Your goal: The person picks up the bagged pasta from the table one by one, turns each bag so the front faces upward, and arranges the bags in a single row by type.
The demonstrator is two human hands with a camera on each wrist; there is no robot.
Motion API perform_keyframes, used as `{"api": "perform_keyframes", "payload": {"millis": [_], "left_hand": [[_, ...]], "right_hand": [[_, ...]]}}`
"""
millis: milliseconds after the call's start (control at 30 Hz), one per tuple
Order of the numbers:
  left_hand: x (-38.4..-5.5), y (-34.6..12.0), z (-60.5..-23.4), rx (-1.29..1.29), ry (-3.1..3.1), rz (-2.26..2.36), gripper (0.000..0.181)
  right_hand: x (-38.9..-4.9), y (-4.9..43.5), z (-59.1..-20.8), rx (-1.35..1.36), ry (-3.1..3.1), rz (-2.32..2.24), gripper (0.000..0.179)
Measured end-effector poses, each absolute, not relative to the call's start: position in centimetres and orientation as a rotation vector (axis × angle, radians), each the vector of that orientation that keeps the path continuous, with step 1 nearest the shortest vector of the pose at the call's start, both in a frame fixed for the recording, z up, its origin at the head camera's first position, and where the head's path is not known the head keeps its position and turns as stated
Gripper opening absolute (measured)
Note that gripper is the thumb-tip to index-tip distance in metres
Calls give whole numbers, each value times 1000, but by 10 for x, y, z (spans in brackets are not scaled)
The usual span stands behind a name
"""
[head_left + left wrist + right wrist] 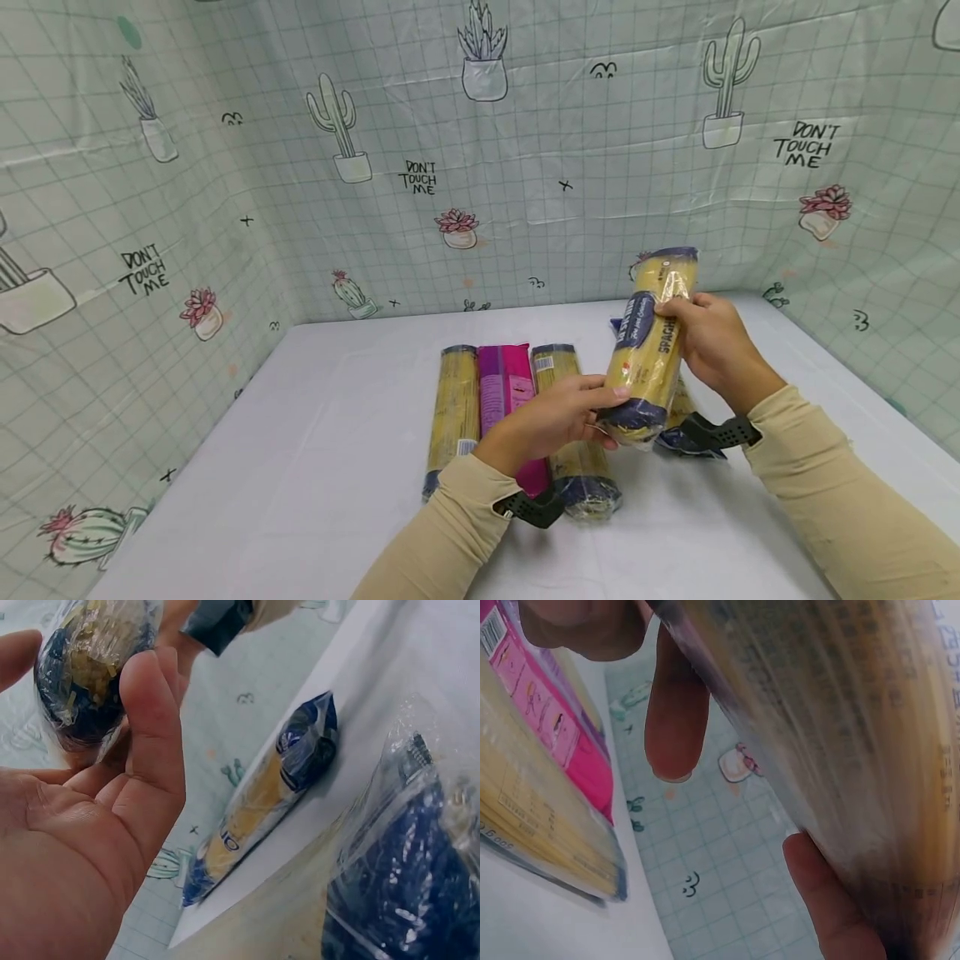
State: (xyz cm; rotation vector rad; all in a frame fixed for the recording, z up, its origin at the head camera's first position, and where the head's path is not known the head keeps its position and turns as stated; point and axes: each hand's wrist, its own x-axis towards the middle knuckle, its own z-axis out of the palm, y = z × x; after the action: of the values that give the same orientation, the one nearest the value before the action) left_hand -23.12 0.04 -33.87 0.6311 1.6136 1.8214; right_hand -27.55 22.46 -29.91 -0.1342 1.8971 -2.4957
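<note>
Both hands hold a pack of spaghetti (647,350) above the table, tilted, its clear wrap banded dark blue at both ends. The left hand (555,412) grips its lower end, thumb on the front; in the left wrist view the end of the spaghetti pack (90,675) sits between thumb and fingers. Higher up, the right hand (712,337) grips the right side, thumb across the printed front. Partly hidden behind the held pack, another yellow and blue pasta pack (681,407) lies on the table. Below the left forearm lies a yellow pasta pack (588,467).
To the left, a pink and purple packet (506,379) and another yellow pasta pack (452,408) lie alongside in a row. They rest on a white table (315,467). A cloth printed with cacti (405,250) hangs at the back and sides.
</note>
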Motion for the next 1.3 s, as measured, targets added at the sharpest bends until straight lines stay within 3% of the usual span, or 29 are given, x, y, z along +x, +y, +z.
{"api": "perform_keyframes", "payload": {"millis": [600, 1033, 1300], "left_hand": [[-230, -2, -339, 623, 1631, 1813, 40], [-227, 5, -341, 559, 1795, 1820, 30], [-224, 7, -338, 583, 1917, 1716, 41]], "right_hand": [[-275, 226, -300, -210, 1902, -2445, 76], [-275, 225, -301, -341, 1880, -2415, 62], [-273, 225, -301, -455, 1867, -2366, 43]]}}
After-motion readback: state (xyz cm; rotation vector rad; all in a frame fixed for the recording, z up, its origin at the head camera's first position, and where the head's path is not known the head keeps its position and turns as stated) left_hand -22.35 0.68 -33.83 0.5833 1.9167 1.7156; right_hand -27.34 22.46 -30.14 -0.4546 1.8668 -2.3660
